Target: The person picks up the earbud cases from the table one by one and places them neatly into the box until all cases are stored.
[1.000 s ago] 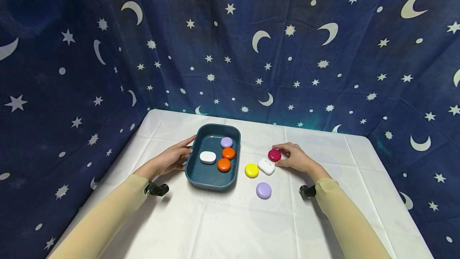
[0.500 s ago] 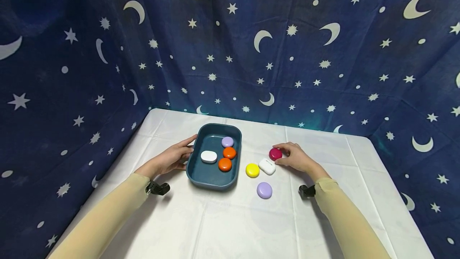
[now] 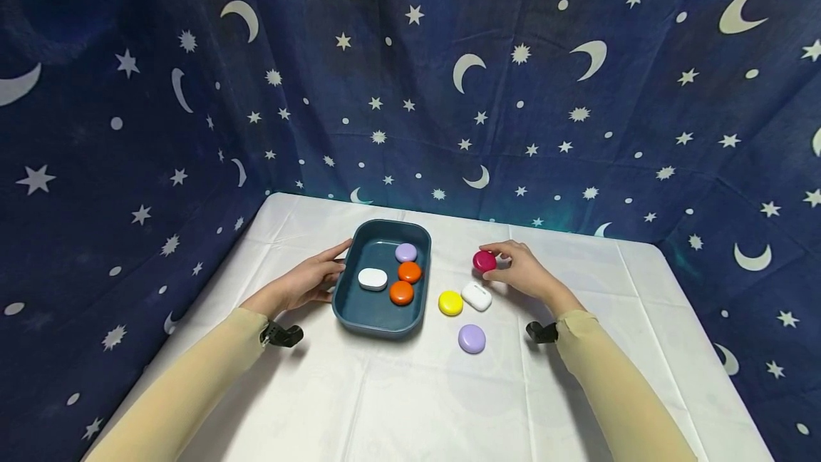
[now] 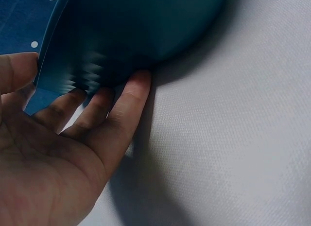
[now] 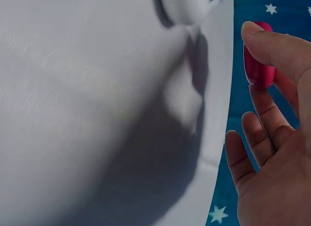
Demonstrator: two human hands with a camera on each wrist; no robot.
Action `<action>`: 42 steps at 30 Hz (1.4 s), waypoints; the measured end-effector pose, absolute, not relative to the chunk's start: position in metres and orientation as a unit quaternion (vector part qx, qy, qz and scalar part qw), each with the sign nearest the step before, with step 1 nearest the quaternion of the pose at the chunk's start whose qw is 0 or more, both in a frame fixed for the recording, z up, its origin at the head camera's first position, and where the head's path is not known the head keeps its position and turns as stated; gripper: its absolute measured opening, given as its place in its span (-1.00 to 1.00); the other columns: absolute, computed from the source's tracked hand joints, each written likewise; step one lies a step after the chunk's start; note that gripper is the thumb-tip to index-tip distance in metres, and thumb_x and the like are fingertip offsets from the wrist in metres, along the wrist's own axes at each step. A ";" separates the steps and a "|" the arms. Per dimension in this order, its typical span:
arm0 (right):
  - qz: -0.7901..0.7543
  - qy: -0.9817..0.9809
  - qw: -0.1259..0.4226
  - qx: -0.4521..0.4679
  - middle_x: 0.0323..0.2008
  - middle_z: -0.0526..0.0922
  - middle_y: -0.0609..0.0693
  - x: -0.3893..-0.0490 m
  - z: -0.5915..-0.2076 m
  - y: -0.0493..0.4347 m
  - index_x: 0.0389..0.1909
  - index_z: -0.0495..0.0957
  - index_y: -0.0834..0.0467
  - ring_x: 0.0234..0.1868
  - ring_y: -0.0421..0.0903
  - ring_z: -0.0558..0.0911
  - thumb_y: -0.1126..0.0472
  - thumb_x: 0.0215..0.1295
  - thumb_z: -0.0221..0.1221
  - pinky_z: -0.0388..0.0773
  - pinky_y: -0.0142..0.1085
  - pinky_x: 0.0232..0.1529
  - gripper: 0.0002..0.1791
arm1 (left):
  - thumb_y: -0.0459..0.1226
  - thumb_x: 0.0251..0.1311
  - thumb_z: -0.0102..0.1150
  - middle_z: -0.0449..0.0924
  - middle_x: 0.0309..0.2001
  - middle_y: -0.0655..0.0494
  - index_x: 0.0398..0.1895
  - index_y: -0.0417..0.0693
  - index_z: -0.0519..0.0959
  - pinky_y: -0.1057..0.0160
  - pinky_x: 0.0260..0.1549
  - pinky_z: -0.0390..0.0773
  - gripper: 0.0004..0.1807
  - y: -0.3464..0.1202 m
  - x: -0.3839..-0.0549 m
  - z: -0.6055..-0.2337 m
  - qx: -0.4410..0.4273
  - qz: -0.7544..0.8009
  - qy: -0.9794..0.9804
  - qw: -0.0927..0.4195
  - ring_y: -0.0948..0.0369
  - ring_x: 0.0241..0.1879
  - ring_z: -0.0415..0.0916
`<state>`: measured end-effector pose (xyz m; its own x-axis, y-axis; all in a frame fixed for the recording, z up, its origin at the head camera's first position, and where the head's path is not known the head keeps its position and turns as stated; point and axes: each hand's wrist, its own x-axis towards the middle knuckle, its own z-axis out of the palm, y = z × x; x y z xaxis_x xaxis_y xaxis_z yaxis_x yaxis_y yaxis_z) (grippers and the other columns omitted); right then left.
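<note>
We have the right hand [image 3: 521, 274] pinching a crimson disc [image 3: 484, 261] above the white tablecloth [image 3: 423, 398], right of the blue tray [image 3: 370, 315]. Left hand [image 3: 306, 282] touches the tray's left wall, fingers loosely extended. We count white earbud case [image 3: 477, 296], yellow disc [image 3: 450, 303], lavender disc [image 3: 472, 339] on cloth; two orange discs [image 3: 409, 271], second lavender disc [image 3: 405, 253], white oval object [image 3: 373, 279] in tray.
</note>
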<state>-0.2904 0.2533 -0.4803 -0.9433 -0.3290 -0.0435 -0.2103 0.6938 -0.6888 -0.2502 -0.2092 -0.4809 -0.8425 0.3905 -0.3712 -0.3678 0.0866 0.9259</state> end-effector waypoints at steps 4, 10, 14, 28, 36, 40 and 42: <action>-0.360 0.916 0.082 -0.156 0.14 0.53 0.08 -0.290 -0.475 0.244 0.36 0.54 0.03 0.20 0.15 0.36 0.12 0.19 0.47 0.43 0.08 0.11 -0.32 | -0.22 0.59 -0.11 0.51 0.33 -0.10 0.65 0.47 0.00 0.03 -0.13 0.62 -0.31 -0.210 -0.250 -0.481 0.012 0.675 0.682 0.281 0.12 0.20 0.52; -0.359 0.915 0.077 -0.168 0.15 0.54 0.06 -0.290 -0.466 0.228 0.36 0.54 0.02 0.19 0.16 0.37 0.12 0.20 0.46 0.44 0.07 0.09 -0.33 | -0.23 0.59 -0.11 0.51 0.34 -0.07 0.65 0.47 0.01 0.02 -0.13 0.62 -0.31 -0.211 -0.251 -0.483 0.011 0.675 0.681 0.282 0.12 0.20 0.52; -0.367 0.910 0.070 -0.181 0.14 0.54 0.03 -0.291 -0.461 0.217 0.34 0.56 0.00 0.18 0.12 0.38 0.11 0.20 0.46 0.42 0.05 0.12 -0.35 | -0.23 0.59 -0.12 0.56 0.28 -0.05 0.64 0.51 0.04 0.02 -0.15 0.62 -0.33 -0.210 -0.251 -0.483 0.004 0.678 0.680 0.281 0.13 0.18 0.53; -0.367 0.897 0.063 -0.236 0.08 0.55 -0.12 -0.290 -0.444 0.160 0.32 0.58 -0.12 0.22 0.00 0.34 0.04 0.16 0.49 0.36 0.07 0.20 -0.35 | -0.23 0.59 -0.13 0.62 0.17 -0.09 0.64 0.50 0.04 0.04 -0.19 0.62 -0.33 -0.210 -0.251 -0.483 0.005 0.677 0.682 0.278 0.16 0.08 0.57; -0.309 0.913 0.056 -0.259 0.12 0.57 -0.11 -0.288 -0.442 0.126 0.29 0.61 -0.19 0.22 -0.04 0.33 -0.04 0.14 0.49 0.30 0.00 0.18 -0.36 | -0.23 0.59 -0.12 0.58 0.25 -0.08 0.65 0.49 0.02 0.04 -0.18 0.62 -0.32 -0.210 -0.251 -0.484 0.005 0.676 0.683 0.277 0.12 0.14 0.55; -0.254 0.924 0.033 -0.282 0.13 0.60 -0.06 -0.289 -0.444 0.112 0.25 0.63 -0.18 0.16 -0.03 0.36 -0.09 0.13 0.49 0.26 -0.06 0.11 -0.39 | -0.22 0.59 -0.13 0.56 0.26 -0.11 0.65 0.48 0.01 0.02 -0.14 0.62 -0.32 -0.211 -0.251 -0.483 0.008 0.675 0.684 0.278 0.13 0.16 0.53; -0.233 0.929 0.025 -0.288 0.12 0.61 -0.06 -0.290 -0.445 0.107 0.24 0.64 -0.18 0.12 -0.04 0.36 -0.12 0.12 0.49 0.25 -0.09 0.06 -0.39 | -0.22 0.59 -0.13 0.56 0.26 -0.11 0.65 0.48 0.01 0.02 -0.13 0.62 -0.32 -0.210 -0.251 -0.482 0.010 0.674 0.685 0.279 0.13 0.16 0.53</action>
